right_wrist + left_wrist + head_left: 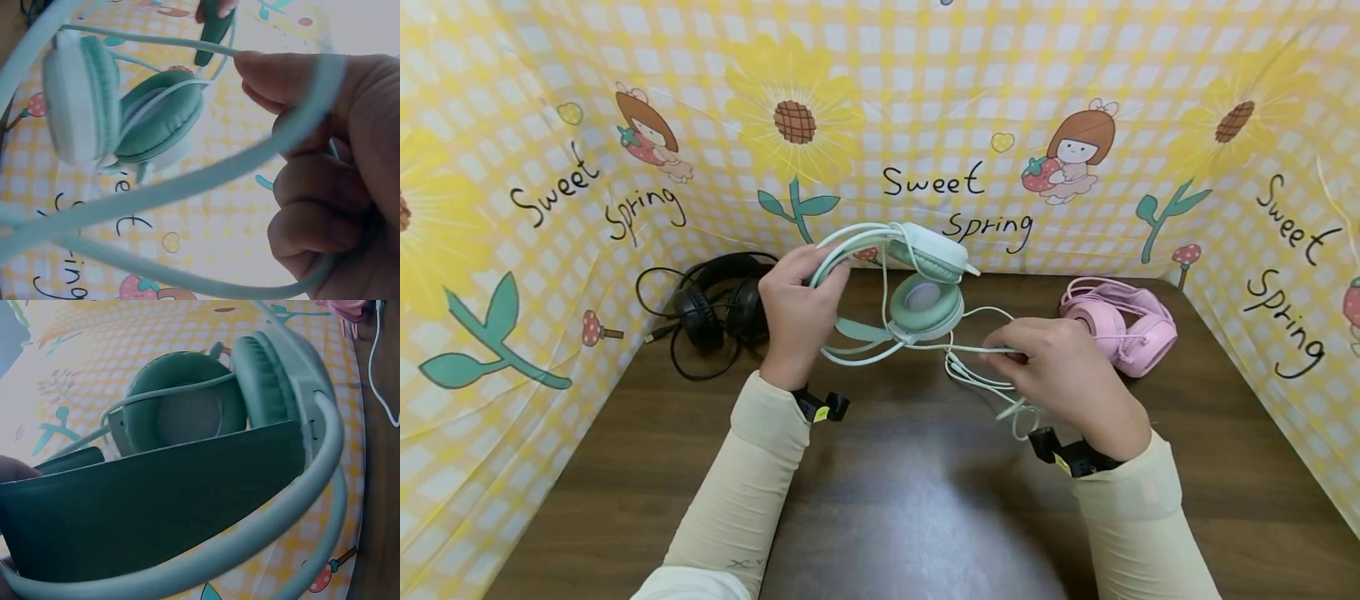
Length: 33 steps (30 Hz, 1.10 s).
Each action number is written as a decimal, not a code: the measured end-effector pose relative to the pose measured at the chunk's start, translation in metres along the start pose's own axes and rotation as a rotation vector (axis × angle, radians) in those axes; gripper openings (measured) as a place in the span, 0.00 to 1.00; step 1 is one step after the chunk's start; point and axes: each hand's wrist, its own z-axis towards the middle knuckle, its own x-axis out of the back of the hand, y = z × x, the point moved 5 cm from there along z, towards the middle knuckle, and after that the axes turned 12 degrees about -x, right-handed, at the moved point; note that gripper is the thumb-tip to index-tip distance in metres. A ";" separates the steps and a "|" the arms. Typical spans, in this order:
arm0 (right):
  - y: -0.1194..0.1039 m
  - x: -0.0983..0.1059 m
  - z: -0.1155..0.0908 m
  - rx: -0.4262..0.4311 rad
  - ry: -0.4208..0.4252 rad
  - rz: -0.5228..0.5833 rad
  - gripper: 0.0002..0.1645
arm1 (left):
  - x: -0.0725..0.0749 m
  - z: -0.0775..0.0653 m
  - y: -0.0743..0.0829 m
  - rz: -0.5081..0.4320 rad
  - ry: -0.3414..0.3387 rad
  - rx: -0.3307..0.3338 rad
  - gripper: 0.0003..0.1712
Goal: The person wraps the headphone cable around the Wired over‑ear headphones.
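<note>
Mint-green headphones [927,308] are held up over the table, their cushioned ear cups toward the right. My left hand [805,304] grips them by the headband [156,506], whose tubes and inner strap fill the left wrist view. A thin mint cable [958,347] runs from an ear cup to my right hand [1060,375], which pinches it between thumb and forefinger. In the right wrist view, the other fingers curl over more of the cable [187,181]. Loose loops of cable hang below and left of that hand.
Black headphones [700,312] with a dark cable lie at the back left of the brown wooden table [910,517]. Pink headphones [1123,325] stand at the back right. A yellow checked cloth [880,108] walls in the back and both sides.
</note>
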 end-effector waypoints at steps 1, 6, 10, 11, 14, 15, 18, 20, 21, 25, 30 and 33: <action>0.000 0.002 -0.001 0.010 0.012 0.004 0.10 | -0.002 0.000 0.001 -0.006 -0.019 -0.009 0.08; -0.001 0.009 -0.002 0.027 0.028 0.034 0.11 | -0.009 -0.001 0.008 -0.058 -0.118 -0.080 0.09; -0.001 0.015 -0.003 0.029 0.038 0.060 0.12 | -0.015 -0.002 0.017 -0.110 -0.238 -0.164 0.10; -0.001 0.016 -0.003 0.032 0.044 0.063 0.15 | -0.017 -0.002 0.019 -0.119 -0.270 -0.179 0.10; -0.002 0.018 -0.004 0.040 0.060 0.081 0.25 | -0.021 -0.004 0.026 -0.137 -0.358 -0.218 0.09; -0.003 0.019 -0.004 0.041 0.067 0.084 0.27 | -0.022 -0.005 0.028 -0.140 -0.384 -0.230 0.09; -0.004 0.021 -0.005 0.048 0.089 0.088 0.25 | -0.024 -0.006 0.035 -0.151 -0.444 -0.268 0.08; -0.005 0.023 -0.005 0.054 0.107 0.070 0.20 | -0.024 -0.006 0.038 -0.158 -0.468 -0.288 0.08; -0.005 0.024 -0.005 0.057 0.117 0.056 0.18 | -0.024 -0.006 0.040 -0.162 -0.479 -0.296 0.08; -0.005 0.028 -0.004 0.091 0.140 0.020 0.17 | -0.023 -0.007 0.045 -0.176 -0.520 -0.316 0.08; -0.007 0.029 -0.003 0.129 0.137 0.038 0.18 | -0.023 -0.008 0.052 -0.231 -0.571 -0.329 0.08; -0.009 0.029 -0.002 0.142 0.125 0.061 0.17 | -0.023 -0.008 0.056 -0.288 -0.614 -0.326 0.07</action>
